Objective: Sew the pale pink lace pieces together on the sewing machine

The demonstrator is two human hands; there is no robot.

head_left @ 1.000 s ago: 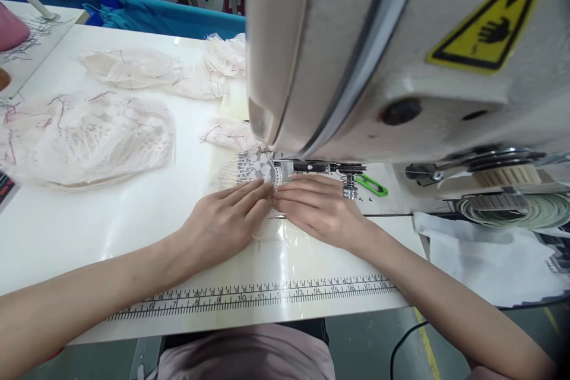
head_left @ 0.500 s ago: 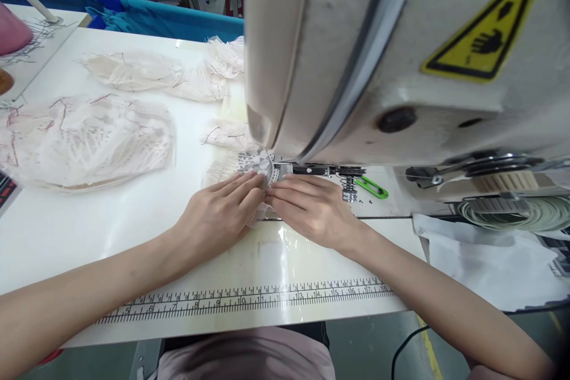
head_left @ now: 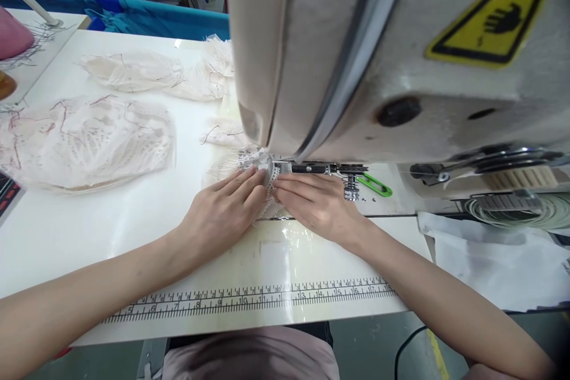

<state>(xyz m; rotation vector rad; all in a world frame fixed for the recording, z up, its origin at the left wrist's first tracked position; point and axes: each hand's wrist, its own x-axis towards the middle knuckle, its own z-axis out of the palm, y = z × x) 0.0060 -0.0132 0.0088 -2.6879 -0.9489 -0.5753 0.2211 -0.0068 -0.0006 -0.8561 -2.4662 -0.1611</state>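
Lace fabric (head_left: 255,160) under the sewing machine (head_left: 347,65) head, on the white table (head_left: 111,214), my left hand (head_left: 226,203) and right hand (head_left: 317,205) laying fingers on it, whether either pinches it I cannot tell.

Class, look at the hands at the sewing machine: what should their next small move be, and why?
Probably ease the lace slightly away from the body, fingertips kept clear of the needle area: the left hand extends its fingers onto the lace, the right hand is at its edge, and both are close to the sewing machine head.
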